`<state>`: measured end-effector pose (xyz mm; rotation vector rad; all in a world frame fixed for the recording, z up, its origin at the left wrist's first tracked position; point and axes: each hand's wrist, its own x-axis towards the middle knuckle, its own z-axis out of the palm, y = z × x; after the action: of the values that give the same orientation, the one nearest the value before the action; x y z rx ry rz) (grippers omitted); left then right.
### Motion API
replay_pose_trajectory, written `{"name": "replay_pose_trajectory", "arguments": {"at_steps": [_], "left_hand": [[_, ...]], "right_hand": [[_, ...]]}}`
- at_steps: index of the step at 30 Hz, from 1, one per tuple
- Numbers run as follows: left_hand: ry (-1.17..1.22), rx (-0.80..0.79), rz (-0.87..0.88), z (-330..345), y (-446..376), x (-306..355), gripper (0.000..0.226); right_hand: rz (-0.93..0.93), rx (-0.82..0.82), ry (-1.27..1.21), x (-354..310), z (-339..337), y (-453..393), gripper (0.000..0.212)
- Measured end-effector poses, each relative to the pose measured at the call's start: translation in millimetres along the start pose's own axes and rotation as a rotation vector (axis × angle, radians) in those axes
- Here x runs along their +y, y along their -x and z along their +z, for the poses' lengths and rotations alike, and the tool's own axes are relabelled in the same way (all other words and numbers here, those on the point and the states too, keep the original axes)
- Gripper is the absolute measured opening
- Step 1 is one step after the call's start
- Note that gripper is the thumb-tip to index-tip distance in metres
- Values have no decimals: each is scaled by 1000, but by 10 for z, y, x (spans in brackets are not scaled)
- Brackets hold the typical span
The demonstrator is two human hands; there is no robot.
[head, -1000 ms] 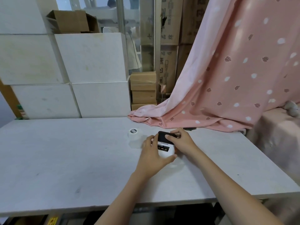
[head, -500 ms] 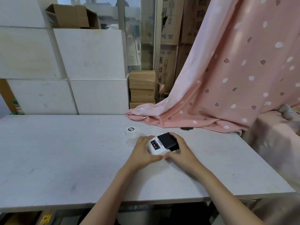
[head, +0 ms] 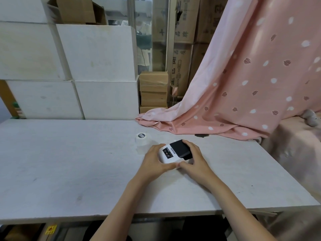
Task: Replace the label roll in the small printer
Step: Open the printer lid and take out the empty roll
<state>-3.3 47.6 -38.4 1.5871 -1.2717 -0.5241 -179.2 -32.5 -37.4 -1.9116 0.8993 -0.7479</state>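
Note:
The small printer (head: 171, 153), white with a black lid at its far end, lies on the white table (head: 69, 162) between my hands. My left hand (head: 154, 162) cups its left side and near corner. My right hand (head: 196, 160) wraps its right side, fingers around the black lid. The thumbs nearly touch at the printer's near edge. The lid looks shut flat on the body. A white label roll (head: 142, 139) with a dark core label stands upright on the table, just left of and behind the printer, untouched.
A pink patterned cloth (head: 234, 101) drapes onto the table's far right corner. White blocks (head: 97, 66) and cardboard boxes (head: 153, 91) stand behind the table. The table's near edge runs below my forearms.
The printer has turned from facing me to lying at an angle, black lid to the far right. Both hands shifted around its sides. The roll has not moved.

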Motion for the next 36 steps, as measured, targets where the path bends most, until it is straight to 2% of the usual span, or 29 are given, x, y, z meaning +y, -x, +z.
{"name": "replay_pose_trajectory", "arguments": {"at_steps": [14, 18, 36], "left_hand": [[-27, -6, 20, 11, 15, 27, 60], [-28, -5, 23, 16, 6, 12, 65], [-70, 16, 60, 51, 26, 51, 60]], "right_hand": [[-41, 40, 61, 50, 35, 9, 80], [-43, 36, 66, 59, 43, 6, 82], [-33, -19, 48, 17, 4, 34, 84]]}}
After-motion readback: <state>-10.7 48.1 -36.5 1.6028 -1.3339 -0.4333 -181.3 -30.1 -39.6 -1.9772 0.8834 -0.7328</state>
